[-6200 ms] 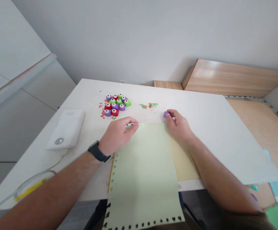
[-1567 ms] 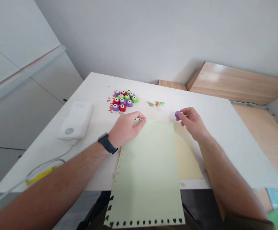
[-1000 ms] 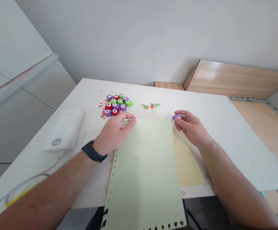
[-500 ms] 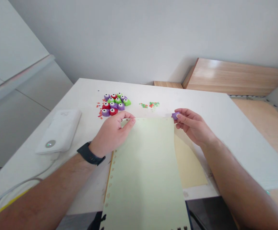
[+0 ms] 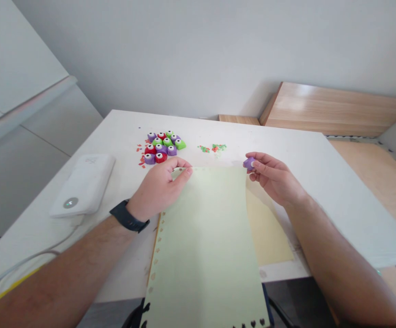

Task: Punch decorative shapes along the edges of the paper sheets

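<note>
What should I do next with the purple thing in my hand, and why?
Probably move the small purple craft punch in your right hand to the top edge of the pale green paper. Your left hand is pinching that edge, and punched shapes already line the paper's side.

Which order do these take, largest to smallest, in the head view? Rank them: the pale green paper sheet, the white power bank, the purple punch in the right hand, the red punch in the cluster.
1. Pale green paper sheet
2. White power bank
3. Purple craft punch and red craft punch: they look alike, and nearness to the camera makes ranking them unsure.
</note>
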A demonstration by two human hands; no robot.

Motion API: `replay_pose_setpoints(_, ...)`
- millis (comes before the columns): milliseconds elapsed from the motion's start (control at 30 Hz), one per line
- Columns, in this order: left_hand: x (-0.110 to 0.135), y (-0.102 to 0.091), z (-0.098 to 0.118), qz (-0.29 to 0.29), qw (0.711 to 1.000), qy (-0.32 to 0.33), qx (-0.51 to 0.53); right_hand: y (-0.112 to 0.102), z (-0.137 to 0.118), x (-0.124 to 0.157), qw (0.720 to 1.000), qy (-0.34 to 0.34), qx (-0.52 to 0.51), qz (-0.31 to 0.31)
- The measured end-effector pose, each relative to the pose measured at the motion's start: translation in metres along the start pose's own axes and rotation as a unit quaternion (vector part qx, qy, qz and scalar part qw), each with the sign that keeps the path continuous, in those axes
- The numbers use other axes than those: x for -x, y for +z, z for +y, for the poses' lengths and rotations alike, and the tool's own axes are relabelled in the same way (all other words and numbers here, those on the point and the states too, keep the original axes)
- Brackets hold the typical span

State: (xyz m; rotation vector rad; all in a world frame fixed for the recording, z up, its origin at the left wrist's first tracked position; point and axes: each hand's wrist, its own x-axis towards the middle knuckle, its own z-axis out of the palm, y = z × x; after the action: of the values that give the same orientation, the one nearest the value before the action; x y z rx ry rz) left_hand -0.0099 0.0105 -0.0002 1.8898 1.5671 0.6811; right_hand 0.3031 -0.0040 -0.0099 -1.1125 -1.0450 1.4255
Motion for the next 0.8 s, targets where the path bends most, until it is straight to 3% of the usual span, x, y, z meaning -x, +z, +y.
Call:
replay_pose_setpoints(633, 0.0004, 0.0010, 0.0009, -0.005, 1.000, 0.008, -0.004, -0.0029, 0.0072, -0.0027, 0.991, -0.051, 0.121, -0.040)
replay_pose_setpoints(800, -0.0001, 0.0014, -0.0006, -0.005, 1.000, 0.021, -0.007, -0.0029, 0.0084, -0.0043, 0.992, -0.062, 0.110, -0.016)
